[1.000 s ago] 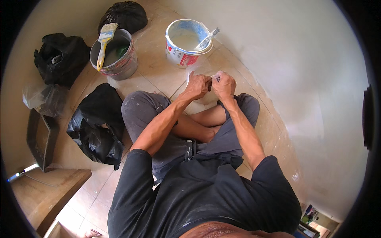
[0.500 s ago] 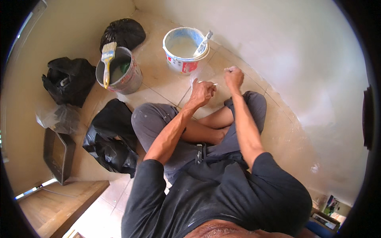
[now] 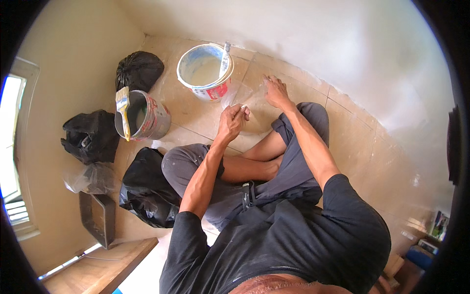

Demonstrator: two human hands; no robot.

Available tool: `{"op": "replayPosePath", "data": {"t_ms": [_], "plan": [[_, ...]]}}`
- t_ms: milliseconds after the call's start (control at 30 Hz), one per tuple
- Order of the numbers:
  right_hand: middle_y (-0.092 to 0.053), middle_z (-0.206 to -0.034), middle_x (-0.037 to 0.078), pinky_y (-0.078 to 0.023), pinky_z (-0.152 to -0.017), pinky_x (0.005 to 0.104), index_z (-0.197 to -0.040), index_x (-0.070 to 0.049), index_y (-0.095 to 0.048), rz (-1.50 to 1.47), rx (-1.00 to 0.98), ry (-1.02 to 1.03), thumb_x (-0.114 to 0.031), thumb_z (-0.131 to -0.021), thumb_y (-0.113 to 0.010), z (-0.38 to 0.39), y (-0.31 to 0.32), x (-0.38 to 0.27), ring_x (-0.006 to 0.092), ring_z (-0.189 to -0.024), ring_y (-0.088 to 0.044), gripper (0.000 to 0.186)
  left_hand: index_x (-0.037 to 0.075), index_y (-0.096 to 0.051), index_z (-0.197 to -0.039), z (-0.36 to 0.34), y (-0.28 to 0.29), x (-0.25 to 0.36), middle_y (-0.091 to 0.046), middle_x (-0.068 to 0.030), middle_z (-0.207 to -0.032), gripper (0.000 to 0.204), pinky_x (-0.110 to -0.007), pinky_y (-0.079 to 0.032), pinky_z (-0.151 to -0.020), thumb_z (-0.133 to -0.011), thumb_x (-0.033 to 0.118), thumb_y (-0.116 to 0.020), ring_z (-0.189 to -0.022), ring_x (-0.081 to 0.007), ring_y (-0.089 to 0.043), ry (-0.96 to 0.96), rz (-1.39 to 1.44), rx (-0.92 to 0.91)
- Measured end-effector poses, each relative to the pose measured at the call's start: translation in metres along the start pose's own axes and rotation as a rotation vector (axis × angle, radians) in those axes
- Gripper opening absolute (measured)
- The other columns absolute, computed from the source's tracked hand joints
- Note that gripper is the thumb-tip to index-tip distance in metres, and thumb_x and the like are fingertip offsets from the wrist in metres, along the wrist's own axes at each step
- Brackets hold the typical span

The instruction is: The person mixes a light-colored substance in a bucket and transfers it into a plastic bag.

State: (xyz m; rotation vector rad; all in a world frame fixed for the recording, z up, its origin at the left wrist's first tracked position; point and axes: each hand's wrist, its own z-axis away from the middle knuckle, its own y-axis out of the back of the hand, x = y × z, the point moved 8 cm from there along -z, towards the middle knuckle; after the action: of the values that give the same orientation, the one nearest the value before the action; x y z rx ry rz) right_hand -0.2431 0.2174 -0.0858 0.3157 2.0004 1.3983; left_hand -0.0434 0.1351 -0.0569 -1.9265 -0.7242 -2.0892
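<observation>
I sit cross-legged on the tiled floor. My left hand (image 3: 234, 118) is closed round a small whitish thing that I cannot make out, in front of a white bucket (image 3: 210, 93) of pale liquid with a brush (image 3: 224, 60) in it. A clear plastic piece (image 3: 235, 95) lies beside that bucket. My right hand (image 3: 276, 92) reaches farther forward, right of that plastic, fingers loosely extended near the tiles. At left, a grey bucket (image 3: 154, 120) has a yellow-handled brush (image 3: 124, 110) across its rim.
Black bags (image 3: 139, 68) lie along the left, with clear plastic (image 3: 90, 179) and a grey tray (image 3: 85, 215) below them. A wooden board (image 3: 122, 264) is at lower left, a window (image 3: 12, 147) at far left, and a pale wall (image 3: 352, 54) at right.
My hands have moved apart; the right one reached forward and its fingers loosened, the left stayed closed lower down. My view has shifted, bringing the window into sight at left.
</observation>
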Motion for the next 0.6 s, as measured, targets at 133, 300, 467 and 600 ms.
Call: {"op": "replayPosePath", "data": {"t_ms": [133, 300, 467, 600], "plan": [[-0.045, -0.146, 0.023, -0.036, -0.110, 0.0457, -0.144, -0.004, -0.043, -0.273, -0.357, 0.110, -0.020, -0.074, -0.072, 0.023, -0.018, -0.023, 0.0383, -0.135, -0.042, 0.078, 0.004, -0.064, -0.086, 0.004, 0.005, -0.014, -0.063, -0.0022, -0.074, 0.030, -0.027, -0.044, -0.071, -0.104, 0.021, -0.047, -0.073, -0.0119, -0.055, -0.019, 0.048, -0.008], [-0.036, -0.154, 0.019, -0.030, -0.117, 0.0421, -0.150, -0.007, -0.037, -0.796, -0.618, 0.317, -0.026, -0.065, -0.086, 0.064, 0.006, -0.080, 0.0331, -0.142, -0.035, 0.100, 0.003, -0.064, -0.089, 0.020, 0.011, 0.027, -0.063, -0.0014, -0.077, 0.029, -0.027, -0.044, -0.075, -0.105, 0.021, -0.047, -0.077, -0.0109, -0.056, 0.065, 0.058, -0.042], [-0.046, -0.145, 0.017, -0.033, -0.115, 0.0396, -0.148, -0.005, -0.039, -0.957, -0.579, 0.570, -0.029, -0.057, -0.093, 0.065, 0.049, -0.140, 0.0294, -0.136, -0.042, 0.109, 0.001, -0.064, -0.089, 0.042, 0.030, 0.084, -0.063, -0.0037, -0.081, 0.028, -0.028, -0.044, -0.085, -0.105, 0.017, -0.047, -0.086, -0.0134, -0.058, 0.043, 0.158, 0.003], [-0.057, -0.126, 0.012, -0.041, -0.105, 0.0369, -0.144, -0.004, -0.042, -1.165, -0.777, 0.464, -0.028, -0.064, -0.090, 0.062, 0.060, -0.173, 0.0238, -0.121, -0.052, 0.096, 0.000, -0.063, -0.089, 0.041, 0.045, 0.130, -0.064, -0.0063, -0.079, 0.025, -0.031, -0.046, -0.089, -0.104, 0.014, -0.049, -0.089, -0.0175, -0.061, 0.025, 0.207, 0.081]]}}
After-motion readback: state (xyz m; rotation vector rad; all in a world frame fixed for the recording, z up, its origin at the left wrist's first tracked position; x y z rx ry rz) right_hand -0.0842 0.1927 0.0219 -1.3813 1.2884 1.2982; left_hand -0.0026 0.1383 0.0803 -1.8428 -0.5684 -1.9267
